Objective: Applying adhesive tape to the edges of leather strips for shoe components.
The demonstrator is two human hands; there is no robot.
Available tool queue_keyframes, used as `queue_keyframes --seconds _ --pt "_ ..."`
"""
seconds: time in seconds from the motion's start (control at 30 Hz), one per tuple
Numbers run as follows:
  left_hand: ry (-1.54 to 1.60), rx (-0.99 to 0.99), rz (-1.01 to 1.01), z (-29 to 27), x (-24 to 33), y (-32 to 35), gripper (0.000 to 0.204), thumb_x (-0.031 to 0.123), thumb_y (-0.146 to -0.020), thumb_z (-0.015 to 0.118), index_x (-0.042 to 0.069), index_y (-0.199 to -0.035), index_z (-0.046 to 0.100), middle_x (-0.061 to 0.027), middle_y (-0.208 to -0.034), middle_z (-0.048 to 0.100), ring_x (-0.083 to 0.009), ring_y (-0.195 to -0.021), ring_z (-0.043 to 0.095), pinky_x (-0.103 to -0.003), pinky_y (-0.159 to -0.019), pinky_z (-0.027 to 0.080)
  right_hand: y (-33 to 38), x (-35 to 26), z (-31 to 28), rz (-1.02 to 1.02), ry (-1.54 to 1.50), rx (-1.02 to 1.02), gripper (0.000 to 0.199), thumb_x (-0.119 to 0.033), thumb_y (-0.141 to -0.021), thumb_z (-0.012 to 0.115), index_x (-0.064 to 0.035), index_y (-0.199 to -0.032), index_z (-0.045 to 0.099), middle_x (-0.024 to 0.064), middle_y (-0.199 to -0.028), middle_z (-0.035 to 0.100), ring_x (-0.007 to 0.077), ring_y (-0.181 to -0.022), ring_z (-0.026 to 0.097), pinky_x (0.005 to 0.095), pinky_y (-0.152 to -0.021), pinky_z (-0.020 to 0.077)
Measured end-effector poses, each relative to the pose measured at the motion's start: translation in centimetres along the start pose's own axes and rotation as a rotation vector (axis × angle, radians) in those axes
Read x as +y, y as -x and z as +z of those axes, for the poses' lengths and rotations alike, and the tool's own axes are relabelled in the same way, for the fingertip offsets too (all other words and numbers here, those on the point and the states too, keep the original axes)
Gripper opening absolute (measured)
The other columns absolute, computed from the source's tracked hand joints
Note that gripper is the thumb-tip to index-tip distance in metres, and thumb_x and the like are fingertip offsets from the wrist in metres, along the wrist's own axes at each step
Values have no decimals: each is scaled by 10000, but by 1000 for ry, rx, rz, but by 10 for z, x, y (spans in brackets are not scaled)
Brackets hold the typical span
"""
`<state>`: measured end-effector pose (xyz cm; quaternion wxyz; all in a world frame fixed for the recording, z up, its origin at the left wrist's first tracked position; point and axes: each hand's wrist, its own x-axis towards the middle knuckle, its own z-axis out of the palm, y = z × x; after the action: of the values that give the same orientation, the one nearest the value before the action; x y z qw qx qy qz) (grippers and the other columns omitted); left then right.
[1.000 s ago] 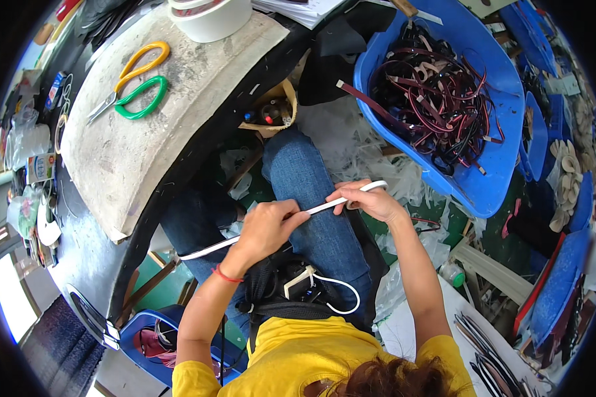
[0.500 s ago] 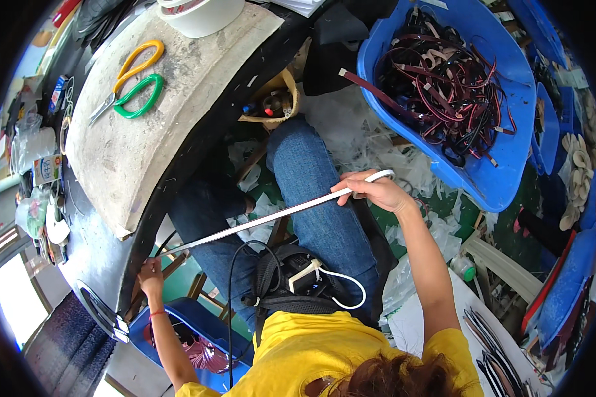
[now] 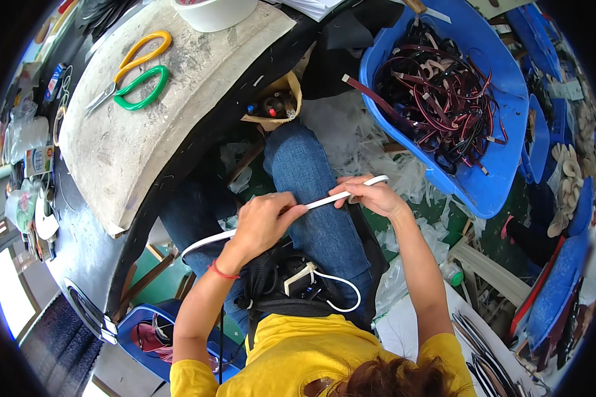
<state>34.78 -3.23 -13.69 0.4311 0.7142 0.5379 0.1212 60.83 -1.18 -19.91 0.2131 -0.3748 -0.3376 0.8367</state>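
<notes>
Both hands pinch a long thin white flexible strip (image 3: 324, 200) over the lap, left hand (image 3: 261, 221) mid-length, right hand (image 3: 371, 196) near its end; steady, even tension would likely keep it straight.

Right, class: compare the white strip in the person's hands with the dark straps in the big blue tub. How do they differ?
The white strip is pale and single; the dark straps are maroon and black, and many. The white strip runs fairly straight between the left hand and right hand; the dark straps lie tangled and untouched in the blue tub. Both are long, narrow, flexible bands.
</notes>
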Motion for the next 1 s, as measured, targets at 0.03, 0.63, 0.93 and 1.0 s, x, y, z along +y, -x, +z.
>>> queue_keyframes --seconds 0.03,0.63,0.93,1.0 --pt "11 1 -54 -4 -6 8 220 258 -827 648 48 -764 626 -119 -683 610 -310 -632 602 -379 -540 444 1 2 -2 -2 -6 -11 332 -194 -919 494 60 -1086 628 120 -847 680 178 -872 618 276 -830 427" --pt "-584 461 -395 -50 -109 148 162 128 -837 578 49 -969 631 -152 -1007 618 -341 -965 575 -420 -828 465 2 -4 -1 -14 94 19 292 -218 -931 486 -18 -1043 667 53 -807 683 58 -763 559 191 -628 338" --pt "-51 -78 -86 -2 8 -2 222 243 -855 623 27 -806 646 -131 -650 588 -273 -585 589 -357 -542 445 -5 -2 -3 -1 59 2 303 -231 -930 491 -9 -1040 664 59 -823 685 67 -766 570 195 -642 356" --pt "62 -102 -101 -11 -7 4 238 284 -853 614 59 -781 642 -123 -667 613 -315 -653 613 -387 -550 449 -1 -1 -6 11 39 -7 307 -233 -933 488 -6 -1045 662 59 -829 687 68 -776 574 194 -651 360"
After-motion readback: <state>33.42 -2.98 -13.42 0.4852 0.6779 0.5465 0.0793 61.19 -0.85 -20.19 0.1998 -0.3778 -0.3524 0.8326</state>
